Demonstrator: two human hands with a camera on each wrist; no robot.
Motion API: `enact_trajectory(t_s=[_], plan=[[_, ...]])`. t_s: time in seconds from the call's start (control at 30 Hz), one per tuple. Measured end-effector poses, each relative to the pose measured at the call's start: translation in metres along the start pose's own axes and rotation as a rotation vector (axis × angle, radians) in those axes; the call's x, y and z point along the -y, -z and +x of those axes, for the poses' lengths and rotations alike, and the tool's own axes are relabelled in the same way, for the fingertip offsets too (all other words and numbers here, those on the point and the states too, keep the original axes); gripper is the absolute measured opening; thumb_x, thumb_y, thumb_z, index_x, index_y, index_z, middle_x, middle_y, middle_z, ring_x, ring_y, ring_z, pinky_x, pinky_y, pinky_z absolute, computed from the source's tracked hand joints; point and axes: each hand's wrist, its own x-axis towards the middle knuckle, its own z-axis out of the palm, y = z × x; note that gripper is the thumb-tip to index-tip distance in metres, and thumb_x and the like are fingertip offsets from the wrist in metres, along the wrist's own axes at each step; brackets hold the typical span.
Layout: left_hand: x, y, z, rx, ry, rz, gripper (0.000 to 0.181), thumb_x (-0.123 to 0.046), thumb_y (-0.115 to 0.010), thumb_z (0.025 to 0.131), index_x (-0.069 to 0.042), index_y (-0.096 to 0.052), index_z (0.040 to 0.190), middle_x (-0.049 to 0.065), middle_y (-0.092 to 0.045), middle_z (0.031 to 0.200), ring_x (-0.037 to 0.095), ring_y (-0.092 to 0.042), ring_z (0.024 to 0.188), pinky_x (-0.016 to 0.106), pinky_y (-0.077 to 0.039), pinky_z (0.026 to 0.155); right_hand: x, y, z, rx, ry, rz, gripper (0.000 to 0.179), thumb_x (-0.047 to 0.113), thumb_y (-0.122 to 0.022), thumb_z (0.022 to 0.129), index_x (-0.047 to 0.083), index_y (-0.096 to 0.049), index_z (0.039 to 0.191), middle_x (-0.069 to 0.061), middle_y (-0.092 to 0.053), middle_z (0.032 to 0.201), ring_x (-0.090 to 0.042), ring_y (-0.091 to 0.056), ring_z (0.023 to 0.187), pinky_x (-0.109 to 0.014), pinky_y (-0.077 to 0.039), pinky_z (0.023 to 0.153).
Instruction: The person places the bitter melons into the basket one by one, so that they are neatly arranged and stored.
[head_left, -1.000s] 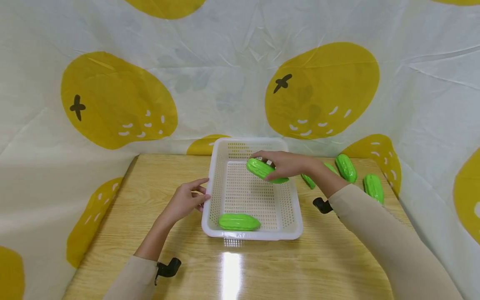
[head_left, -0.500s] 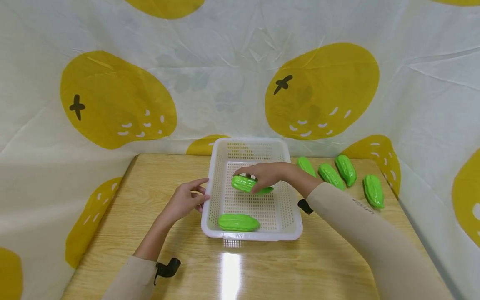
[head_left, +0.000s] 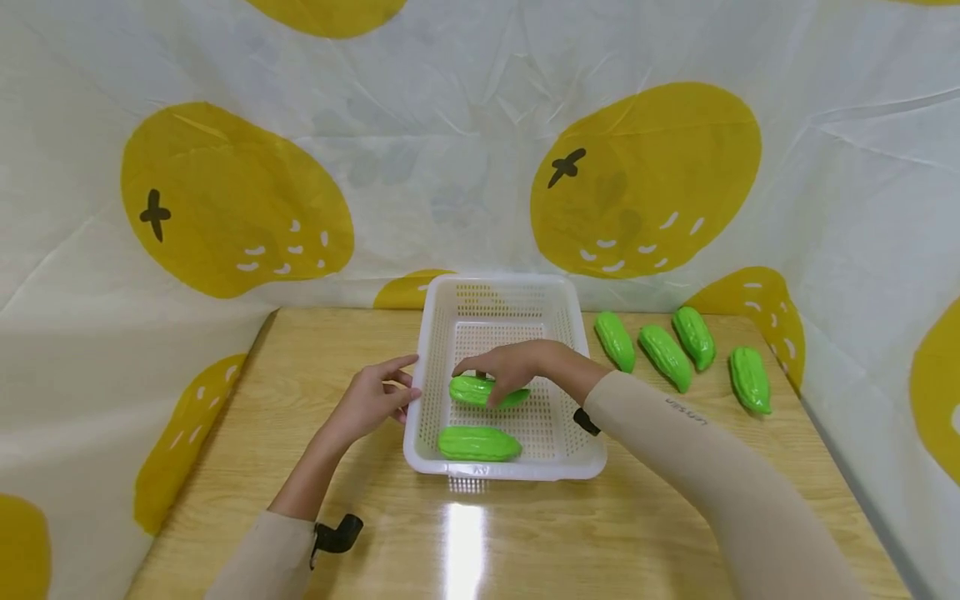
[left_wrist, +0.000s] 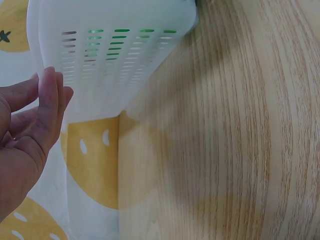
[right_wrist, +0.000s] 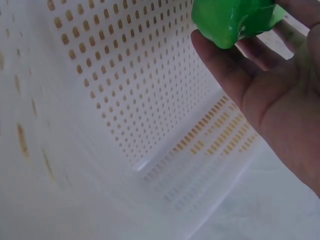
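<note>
My right hand (head_left: 507, 368) grips a bright green, ridged bitter melon (head_left: 467, 390) inside a white plastic basket (head_left: 504, 472). Its thumb and fingers span the melon, whose end (right_wrist: 220, 22) shows in the right wrist view. A second bitter melon (head_left: 480, 444) lies lengthwise along the basket's near wall, just in front of the held one. My left hand (head_left: 372, 397) is at the basket's left side, fingertips touching the rim. In the left wrist view, the fingers (left_wrist: 47, 100) reach along the outer wall, fairly straight.
Several more bitter melons lie on the wooden table (head_left: 315, 350) right of the basket, one of them (head_left: 750, 380) nearest the right edge. A white cloth with yellow fruit prints (head_left: 450, 167) hangs behind and beside the table.
My right hand has brought the held bitter melon left, toward me and lower in the basket, beside the other one. The left hand stays at the rim.
</note>
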Motion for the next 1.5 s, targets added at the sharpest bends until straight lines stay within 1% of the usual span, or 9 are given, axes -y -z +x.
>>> enact_trajectory(t_s=[0.17,0.33,0.57,0.77,0.9,1.03,1.13,1.33,1.5], plan=[[0.000,0.001,0.001,-0.003,-0.003,0.008,0.060,-0.003,-0.071,0.096,-0.004,-0.049,0.152,0.022,-0.065,0.110,0.020,-0.072,0.077,0.051,-0.066,0.066,0.000,-0.005,0.008,0.013,-0.022,-0.024,0.074,0.024,-0.077,0.095,0.029,-0.038,0.158,-0.010,-0.057,0.148,-0.024,-0.053,0.136,-0.043,-0.045,0.117],[0.001,0.001,0.000,-0.001,0.003,0.004,0.060,-0.003,-0.071,0.097,-0.004,-0.049,0.153,0.022,-0.065,0.110,0.020,-0.072,0.077,0.053,-0.066,0.067,-0.001,-0.009,0.014,0.038,-0.034,-0.020,0.070,0.024,-0.077,0.095,0.030,-0.041,0.154,-0.008,-0.057,0.147,-0.023,-0.053,0.136,-0.043,-0.046,0.117],[-0.001,-0.001,0.001,0.000,0.008,-0.001,0.060,-0.002,-0.071,0.097,-0.004,-0.049,0.153,0.022,-0.065,0.110,0.020,-0.071,0.076,0.055,-0.066,0.068,-0.003,-0.012,0.018,0.076,-0.020,0.005,0.066,0.024,-0.078,0.094,0.030,-0.045,0.151,-0.007,-0.058,0.144,-0.024,-0.054,0.134,-0.043,-0.046,0.116],[-0.003,-0.002,0.001,0.001,-0.009,-0.010,0.059,-0.001,-0.070,0.097,-0.003,-0.049,0.153,0.022,-0.065,0.109,0.019,-0.071,0.075,0.052,-0.066,0.066,-0.005,-0.014,0.021,0.102,0.005,0.031,0.067,0.023,-0.079,0.094,0.030,-0.045,0.151,-0.007,-0.059,0.141,-0.021,-0.055,0.132,-0.040,-0.048,0.114],[-0.003,-0.003,0.001,0.002,-0.007,-0.017,0.059,-0.001,-0.070,0.097,-0.002,-0.049,0.152,0.022,-0.065,0.109,0.019,-0.071,0.075,0.055,-0.066,0.068,-0.005,-0.016,0.023,0.119,0.011,0.049,0.068,0.023,-0.078,0.094,0.029,-0.044,0.152,-0.007,-0.062,0.137,-0.020,-0.058,0.127,-0.038,-0.051,0.110],[-0.002,-0.002,0.001,-0.001,-0.004,-0.013,0.059,-0.002,-0.070,0.097,-0.003,-0.049,0.152,0.022,-0.065,0.109,0.019,-0.071,0.075,0.054,-0.066,0.067,-0.005,-0.017,0.024,0.115,0.015,0.055,0.067,0.024,-0.078,0.094,0.029,-0.044,0.152,-0.005,-0.063,0.132,-0.017,-0.060,0.121,-0.036,-0.053,0.106],[-0.001,-0.001,0.001,-0.001,-0.004,-0.010,0.059,-0.002,-0.070,0.097,-0.002,-0.049,0.152,0.022,-0.064,0.109,0.020,-0.071,0.076,0.053,-0.066,0.067,-0.005,-0.018,0.025,0.108,0.019,0.059,0.067,0.025,-0.078,0.094,0.029,-0.045,0.152,-0.004,-0.063,0.131,-0.016,-0.059,0.120,-0.035,-0.053,0.105],[-0.001,0.000,0.001,-0.001,0.000,-0.004,0.059,-0.002,-0.070,0.097,-0.003,-0.049,0.152,0.022,-0.064,0.109,0.020,-0.072,0.077,0.050,-0.067,0.066,-0.004,-0.019,0.024,0.103,0.023,0.074,0.067,0.024,-0.077,0.095,0.027,-0.045,0.153,-0.004,-0.061,0.136,-0.018,-0.059,0.123,-0.037,-0.053,0.107],[-0.004,0.000,0.001,-0.005,0.009,0.004,0.060,-0.002,-0.071,0.096,-0.004,-0.050,0.152,0.022,-0.065,0.109,0.020,-0.072,0.077,0.053,-0.066,0.068,-0.004,-0.019,0.023,0.103,0.020,0.093,0.067,0.026,-0.078,0.094,0.027,-0.045,0.152,-0.004,-0.059,0.140,-0.021,-0.057,0.128,-0.039,-0.051,0.111]])
